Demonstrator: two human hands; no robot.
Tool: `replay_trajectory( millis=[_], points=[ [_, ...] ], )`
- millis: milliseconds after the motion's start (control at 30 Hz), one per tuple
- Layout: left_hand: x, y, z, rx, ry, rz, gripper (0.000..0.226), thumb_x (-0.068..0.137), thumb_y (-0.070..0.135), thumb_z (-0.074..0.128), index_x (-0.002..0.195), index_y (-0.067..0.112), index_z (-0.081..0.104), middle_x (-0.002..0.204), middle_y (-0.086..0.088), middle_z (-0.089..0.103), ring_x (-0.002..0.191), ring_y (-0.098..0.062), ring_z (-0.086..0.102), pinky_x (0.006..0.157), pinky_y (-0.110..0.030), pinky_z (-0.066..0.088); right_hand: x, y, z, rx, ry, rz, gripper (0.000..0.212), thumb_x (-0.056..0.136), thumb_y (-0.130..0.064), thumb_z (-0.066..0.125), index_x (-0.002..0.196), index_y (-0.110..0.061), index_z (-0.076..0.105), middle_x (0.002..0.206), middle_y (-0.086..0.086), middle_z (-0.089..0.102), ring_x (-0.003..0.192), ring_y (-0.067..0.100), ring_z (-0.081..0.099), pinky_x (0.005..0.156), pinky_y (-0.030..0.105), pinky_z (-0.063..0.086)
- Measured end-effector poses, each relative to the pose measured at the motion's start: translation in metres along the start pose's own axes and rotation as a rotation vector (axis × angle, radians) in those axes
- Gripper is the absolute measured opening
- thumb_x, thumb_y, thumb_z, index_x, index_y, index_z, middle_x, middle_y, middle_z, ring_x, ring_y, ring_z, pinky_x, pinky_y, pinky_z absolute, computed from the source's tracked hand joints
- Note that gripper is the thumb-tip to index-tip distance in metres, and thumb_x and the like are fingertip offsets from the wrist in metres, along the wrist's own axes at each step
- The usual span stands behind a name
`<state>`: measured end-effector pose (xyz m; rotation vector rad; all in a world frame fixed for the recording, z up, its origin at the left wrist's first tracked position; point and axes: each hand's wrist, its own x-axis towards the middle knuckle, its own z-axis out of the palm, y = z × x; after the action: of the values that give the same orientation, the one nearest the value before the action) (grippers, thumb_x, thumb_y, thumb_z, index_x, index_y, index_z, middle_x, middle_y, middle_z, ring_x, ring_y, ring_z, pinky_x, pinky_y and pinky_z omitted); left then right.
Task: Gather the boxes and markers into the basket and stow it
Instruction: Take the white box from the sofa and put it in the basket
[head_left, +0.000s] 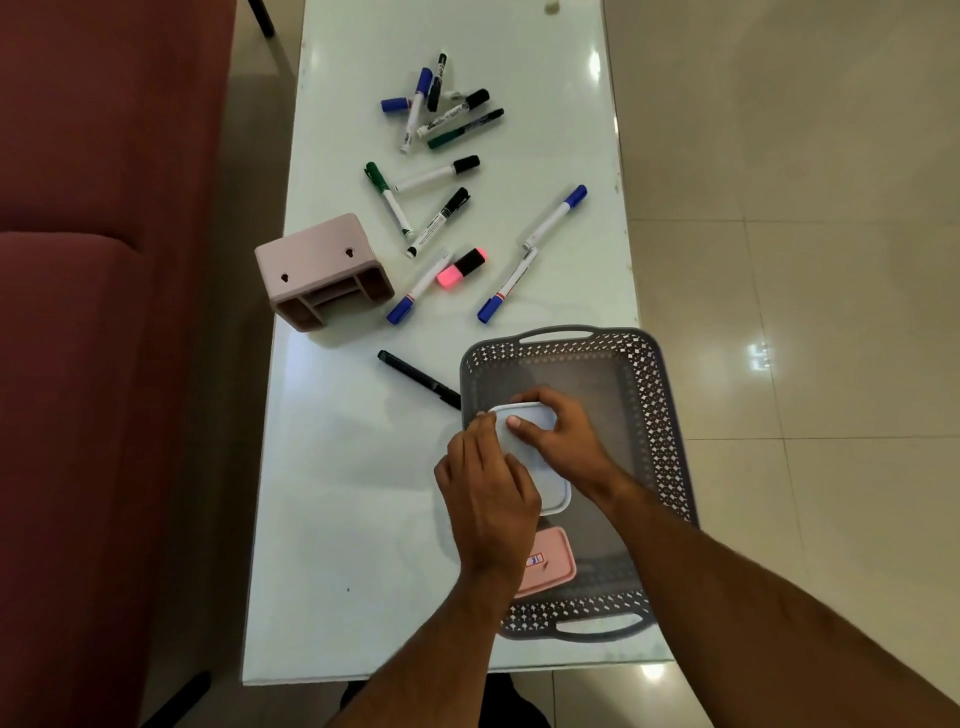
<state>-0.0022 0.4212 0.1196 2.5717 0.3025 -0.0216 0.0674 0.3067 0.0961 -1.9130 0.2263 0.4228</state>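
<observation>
Markers (439, 171) lie scattered on the white glass table (332, 519) beside a pink plastic organiser (322, 270); left hand (491, 499) and right hand (563, 436) both grip a pale blue lidded box (550, 488) over the grey perforated basket (660, 415), above a pink box (550, 564).

Single head cam, sitting on my head, looking forward and steeply down along the worktop (363, 519) lengthwise. Wide-angle, bending the edges. Close in: my forearms are entering from the bottom, floor (805, 208) showing right, red sofa (104, 312) left.
</observation>
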Motion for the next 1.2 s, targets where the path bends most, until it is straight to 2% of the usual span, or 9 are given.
replay_trajectory(
  millis=[133, 267, 333, 433, 500, 633, 767, 1000, 1200],
  points=[
    [0.0, -0.001, -0.001, -0.078, 0.034, -0.016, 0.05, 0.098, 0.03, 0.042, 0.142, 0.008, 0.051, 0.145, -0.013, 0.057, 0.131, -0.029, 0.057, 0.106, -0.043, 0.053, 0.0, 0.003, 0.01, 0.013, -0.009, -0.038, 0.025, 0.09, -0.017, 0.079, 0.111, -0.007, 0.071, 0.111, 0.008, 0.073, 0.105, 0.02, 0.068, 0.086, 0.01, 0.05],
    [-0.001, -0.004, -0.001, -0.121, 0.034, -0.018, 0.052, 0.099, 0.03, 0.04, 0.144, 0.006, 0.049, 0.148, -0.014, 0.053, 0.136, -0.03, 0.052, 0.111, -0.045, 0.05, -0.006, 0.0, 0.017, 0.052, -0.021, -0.029, 0.03, 0.092, -0.02, 0.077, 0.119, -0.009, 0.069, 0.115, 0.003, 0.072, 0.108, 0.012, 0.067, 0.089, 0.009, 0.049],
    [-0.001, -0.006, 0.0, -0.132, 0.019, -0.016, 0.05, 0.098, 0.025, 0.046, 0.144, 0.006, 0.048, 0.149, -0.014, 0.051, 0.136, -0.029, 0.05, 0.11, -0.045, 0.05, -0.011, 0.001, 0.018, 0.118, 0.079, 0.008, 0.03, 0.096, -0.029, 0.072, 0.121, -0.014, 0.067, 0.117, 0.001, 0.07, 0.108, 0.01, 0.065, 0.092, 0.018, 0.053],
    [-0.002, -0.009, 0.0, -0.115, -0.011, -0.017, 0.053, 0.093, 0.016, 0.059, 0.144, 0.009, 0.047, 0.151, -0.013, 0.049, 0.136, -0.03, 0.048, 0.11, -0.046, 0.05, -0.022, 0.014, 0.01, 0.201, 0.35, 0.072, 0.037, 0.096, -0.055, 0.057, 0.104, -0.02, 0.067, 0.104, 0.007, 0.068, 0.095, 0.018, 0.064, 0.083, 0.041, 0.057],
    [-0.006, -0.011, 0.0, -0.054, -0.021, 0.02, 0.053, 0.093, 0.019, 0.06, 0.144, 0.01, 0.048, 0.151, -0.012, 0.049, 0.136, -0.031, 0.049, 0.109, -0.046, 0.049, -0.031, 0.027, 0.002, 0.159, 0.413, 0.115, 0.042, 0.095, -0.06, 0.051, 0.099, -0.021, 0.066, 0.102, 0.007, 0.068, 0.094, 0.023, 0.065, 0.082, 0.047, 0.057],
    [-0.012, -0.013, -0.002, 0.074, -0.034, 0.109, 0.056, 0.092, 0.025, 0.06, 0.145, 0.009, 0.048, 0.152, -0.012, 0.049, 0.139, -0.031, 0.047, 0.113, -0.046, 0.044, -0.045, 0.034, -0.006, 0.127, 0.371, 0.12, 0.036, 0.095, -0.053, 0.054, 0.1, -0.02, 0.067, 0.102, 0.007, 0.07, 0.096, 0.029, 0.067, 0.081, 0.046, 0.06],
    [-0.013, -0.015, -0.002, 0.081, -0.051, 0.122, 0.058, 0.094, 0.028, 0.057, 0.147, 0.008, 0.046, 0.154, -0.012, 0.047, 0.143, -0.03, 0.044, 0.118, -0.044, 0.041, -0.051, 0.034, -0.001, 0.156, 0.306, 0.129, 0.022, 0.103, -0.036, 0.06, 0.108, -0.016, 0.066, 0.106, 0.008, 0.07, 0.098, 0.029, 0.07, 0.075, 0.036, 0.064],
    [-0.014, -0.023, -0.001, 0.031, -0.081, 0.142, 0.063, 0.096, 0.032, 0.062, 0.151, 0.01, 0.041, 0.156, -0.013, 0.045, 0.143, -0.031, 0.045, 0.113, -0.046, 0.048, -0.054, 0.027, 0.016, 0.157, 0.279, 0.164, 0.025, 0.095, -0.047, 0.064, 0.109, -0.027, 0.066, 0.11, -0.003, 0.071, 0.1, 0.017, 0.07, 0.087, 0.049, 0.062],
    [-0.014, -0.028, -0.002, 0.073, -0.088, 0.183, 0.063, 0.094, 0.032, 0.059, 0.15, 0.009, 0.04, 0.155, -0.015, 0.045, 0.142, -0.032, 0.045, 0.115, -0.044, 0.045, -0.077, 0.034, 0.014, -0.062, 0.434, 0.22, 0.046, 0.098, -0.067, 0.04, 0.092, -0.027, 0.064, 0.088, -0.006, 0.071, 0.083, 0.017, 0.069, 0.072, 0.051, 0.06]
  ],
)
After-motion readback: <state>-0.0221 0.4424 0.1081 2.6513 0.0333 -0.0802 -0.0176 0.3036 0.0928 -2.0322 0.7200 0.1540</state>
